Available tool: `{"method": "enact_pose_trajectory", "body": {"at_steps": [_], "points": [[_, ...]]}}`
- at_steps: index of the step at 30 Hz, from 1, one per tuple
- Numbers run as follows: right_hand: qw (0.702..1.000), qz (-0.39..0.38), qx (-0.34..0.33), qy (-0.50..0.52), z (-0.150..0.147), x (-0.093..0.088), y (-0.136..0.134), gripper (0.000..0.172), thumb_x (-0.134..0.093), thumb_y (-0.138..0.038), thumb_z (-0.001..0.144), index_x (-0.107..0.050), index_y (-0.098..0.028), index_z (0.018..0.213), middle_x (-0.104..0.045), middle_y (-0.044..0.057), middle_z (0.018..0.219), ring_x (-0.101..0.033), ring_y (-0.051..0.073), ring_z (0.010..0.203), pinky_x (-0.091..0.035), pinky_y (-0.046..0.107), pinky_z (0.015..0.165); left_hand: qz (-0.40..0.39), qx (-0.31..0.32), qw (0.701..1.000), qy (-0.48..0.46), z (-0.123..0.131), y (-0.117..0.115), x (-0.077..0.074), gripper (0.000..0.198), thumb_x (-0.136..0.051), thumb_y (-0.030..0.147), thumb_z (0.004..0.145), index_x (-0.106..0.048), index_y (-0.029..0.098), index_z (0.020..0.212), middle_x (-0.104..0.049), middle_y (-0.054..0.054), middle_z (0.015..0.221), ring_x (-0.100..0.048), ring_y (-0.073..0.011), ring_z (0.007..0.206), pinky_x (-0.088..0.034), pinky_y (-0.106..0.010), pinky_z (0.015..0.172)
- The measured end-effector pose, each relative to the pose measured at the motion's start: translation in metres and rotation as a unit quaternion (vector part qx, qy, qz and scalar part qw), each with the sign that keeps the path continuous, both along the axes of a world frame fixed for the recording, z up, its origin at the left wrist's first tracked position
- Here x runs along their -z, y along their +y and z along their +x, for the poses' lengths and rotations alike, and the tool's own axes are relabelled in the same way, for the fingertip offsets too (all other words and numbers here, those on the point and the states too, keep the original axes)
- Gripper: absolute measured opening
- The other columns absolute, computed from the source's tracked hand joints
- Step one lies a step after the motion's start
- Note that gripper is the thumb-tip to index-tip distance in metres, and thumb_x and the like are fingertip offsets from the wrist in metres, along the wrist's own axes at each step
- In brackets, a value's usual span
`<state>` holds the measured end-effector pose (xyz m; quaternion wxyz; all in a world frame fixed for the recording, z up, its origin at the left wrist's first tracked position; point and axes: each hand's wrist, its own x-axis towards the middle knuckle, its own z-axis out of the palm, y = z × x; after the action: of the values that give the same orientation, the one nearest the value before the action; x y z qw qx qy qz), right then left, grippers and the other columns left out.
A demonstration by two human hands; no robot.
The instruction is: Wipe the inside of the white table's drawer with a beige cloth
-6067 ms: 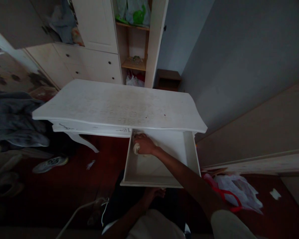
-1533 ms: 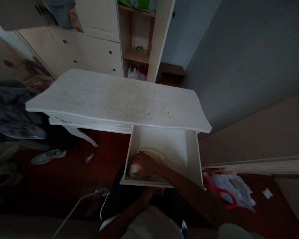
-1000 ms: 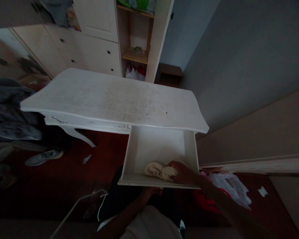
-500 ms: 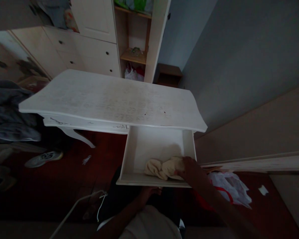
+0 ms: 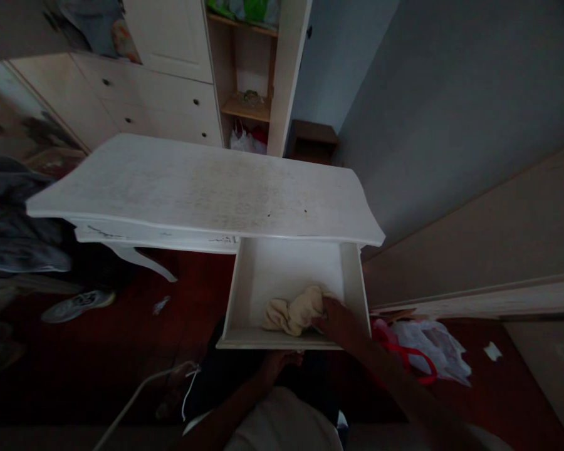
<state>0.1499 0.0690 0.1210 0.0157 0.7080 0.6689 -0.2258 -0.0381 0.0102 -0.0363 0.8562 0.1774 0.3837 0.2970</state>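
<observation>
A white drawer (image 5: 348, 269) is pulled out from the right half of a white desk (image 5: 178, 181), whose top has dark smudges. Inside it, near the front panel, lies a bunched cream cloth (image 5: 305, 307). The fingers of my right hand (image 5: 336, 321) are closed on the cloth's right end, against the drawer floor. Just below the drawer's front edge is my left hand (image 5: 279, 362), its fingers curled together close to the panel. What those fingers hold, if anything, is hidden in the dark.
White cabinets (image 5: 169, 113) stand behind the desk, with an open door and shelves. A shoe (image 5: 78, 305) lies on the red floor at left, near piled dark clothes (image 5: 19, 213). Plastic bags (image 5: 432, 351) sit at right by the wall. A pale cable (image 5: 141, 391) crosses the lower left.
My right hand has moved left along the drawer, and the cream cloth has shifted left and bunched slightly higher with it. My left hand stays below the drawer front.
</observation>
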Motion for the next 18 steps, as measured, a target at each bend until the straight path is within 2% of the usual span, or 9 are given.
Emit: {"method": "enact_pose_trajectory", "body": {"at_steps": [3,9,14,18], "points": [[0.999,-0.024,-0.027,-0.008,-0.021,-0.006,0.006,0.044,-0.062,-0.041,0.085,-0.058,-0.012,0.118,-0.062,0.019,0.123,-0.060,0.030,0.114,-0.044,0.035,0.092,0.000,-0.010,1.000,-0.002,0.000,-0.001,0.000,0.041,-0.083,0.046,0.055,-0.072,0.011,0.073,-0.073,-0.012,0.075,-0.068,-0.0249,0.070,-0.051,-0.042,0.076],[0.994,-0.047,-0.093,0.010,-0.075,-0.011,0.028,0.042,-0.058,-0.051,0.088,-0.063,-0.014,0.109,-0.067,0.016,0.111,-0.065,0.027,0.101,-0.046,0.033,0.082,-0.006,-0.030,0.999,-0.015,0.001,0.001,-0.008,0.043,-0.084,0.043,0.051,-0.071,0.011,0.076,-0.072,-0.010,0.070,-0.065,-0.0218,0.064,-0.050,-0.037,0.069],[0.990,0.001,-0.138,0.032,-0.115,-0.009,0.040,0.044,-0.063,-0.048,0.085,-0.062,-0.014,0.113,-0.065,0.015,0.114,-0.062,0.027,0.106,-0.047,0.035,0.088,-0.004,-0.045,0.999,-0.002,0.004,0.003,-0.009,0.041,-0.083,0.042,0.049,-0.068,0.013,0.073,-0.070,-0.007,0.066,-0.064,-0.0209,0.062,-0.049,-0.036,0.065],[0.984,0.069,-0.166,0.013,-0.125,0.006,0.049,0.040,-0.062,-0.042,0.088,-0.062,-0.011,0.113,-0.064,0.017,0.113,-0.059,0.029,0.107,-0.047,0.040,0.093,0.001,-0.031,0.999,-0.009,0.004,0.004,-0.010,0.040,-0.083,0.041,0.050,-0.070,0.012,0.075,-0.071,-0.008,0.067,-0.064,-0.0206,0.062,-0.049,-0.035,0.065]]}}
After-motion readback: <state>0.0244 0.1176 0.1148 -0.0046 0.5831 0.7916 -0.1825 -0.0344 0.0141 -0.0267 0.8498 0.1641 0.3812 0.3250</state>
